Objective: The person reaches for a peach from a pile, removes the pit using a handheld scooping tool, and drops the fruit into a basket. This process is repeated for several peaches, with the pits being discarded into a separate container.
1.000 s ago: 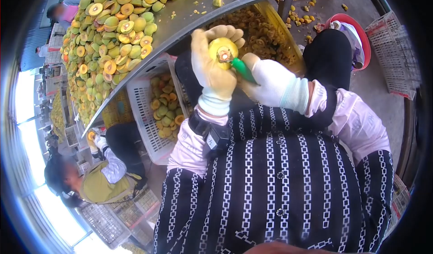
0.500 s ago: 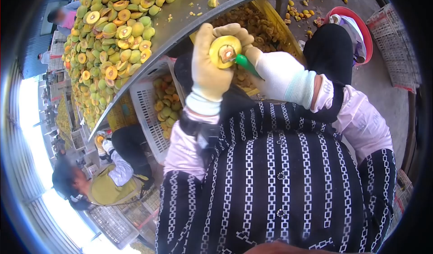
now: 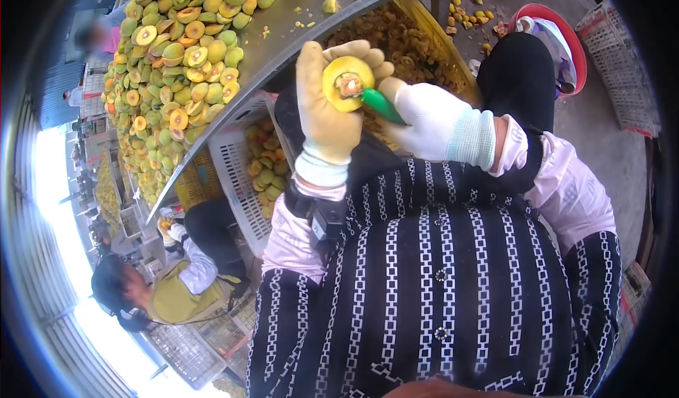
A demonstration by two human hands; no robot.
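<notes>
"Grip?"
"Left hand (image 3: 329,126), yellow-white fabric glove, fingers curled round a round yellow halved fruit (image 3: 346,83), cut face up. Right hand (image 3: 435,124), white knit glove, closed on a green tool handle (image 3: 382,107). Tool tip hard to make out."
"Writing?"
"Pale pink sleeve (image 3: 569,182) print, unreadable."
"Edges?"
"Grey metal table (image 3: 290,23) rim just beyond the grip; yellow plastic crate (image 3: 440,42) behind, partly hidden by the gloves. Open grey floor (image 3: 590,147) well right."
</notes>
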